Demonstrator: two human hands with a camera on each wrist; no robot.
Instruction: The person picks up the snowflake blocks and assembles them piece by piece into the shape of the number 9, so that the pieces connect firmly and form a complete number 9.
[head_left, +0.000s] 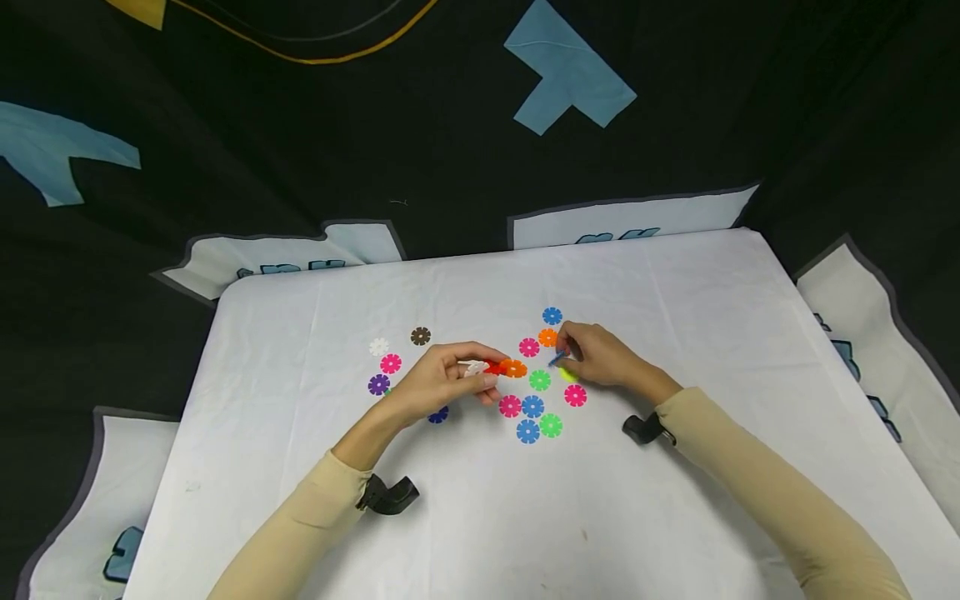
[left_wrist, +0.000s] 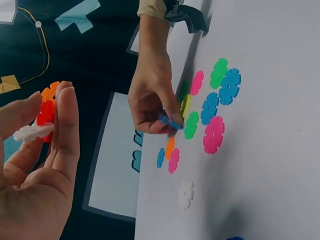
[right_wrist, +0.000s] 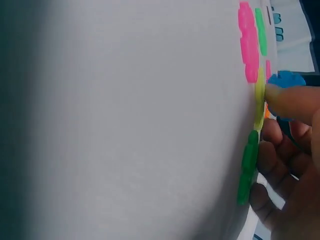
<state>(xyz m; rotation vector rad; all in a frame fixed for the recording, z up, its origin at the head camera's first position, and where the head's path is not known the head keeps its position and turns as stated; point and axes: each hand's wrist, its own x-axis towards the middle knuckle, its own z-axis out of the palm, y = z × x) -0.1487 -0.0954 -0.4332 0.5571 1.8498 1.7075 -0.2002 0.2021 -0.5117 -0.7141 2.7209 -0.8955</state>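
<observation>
My left hand holds a short chain of notched plastic discs between thumb and fingers, above the white table. In it a white disc, a red disc and an orange disc are joined. My right hand pinches a blue disc between thumb and fingers, to the right of the chain and apart from it. Beneath the right hand lie a yellow disc and a dark green disc. A light green disc lies between the hands.
Several loose discs lie flat around the hands, among them a pink disc, a blue disc and a brown disc. A purple disc is left of the left hand. The white-covered table ends at a dark cloth behind.
</observation>
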